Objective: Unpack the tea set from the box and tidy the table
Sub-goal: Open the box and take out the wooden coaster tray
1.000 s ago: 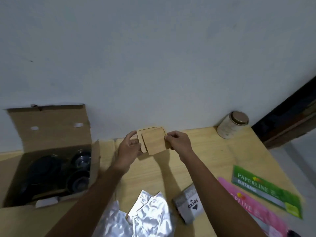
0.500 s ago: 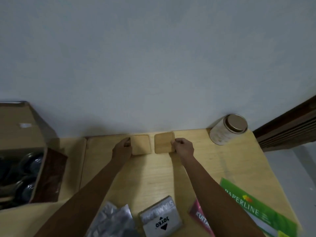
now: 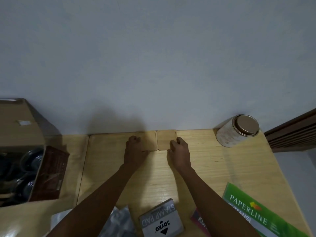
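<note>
Two square wooden coasters lie side by side flat on the wooden table [image 3: 213,168], against the wall. My left hand [image 3: 135,149] rests on the left coaster [image 3: 150,140] with curled fingers at its left part. My right hand [image 3: 179,151] touches the right coaster [image 3: 166,140] at its right edge and front corner. An open cardboard box [image 3: 22,127] stands at the left, with dark tea cups [image 3: 30,159] wrapped in plastic inside it.
A white tin [image 3: 236,131] with a metal lid lies on its side at the back right. Near the front edge are a grey stamp pad box [image 3: 160,219], silver foil bags [image 3: 118,223], a green Paperline booklet [image 3: 253,214] and a pink one [image 3: 200,221].
The two coasters went from held together in the air to lying apart on the table, then pushed back against the wall side by side. Both hands followed them forward.
</note>
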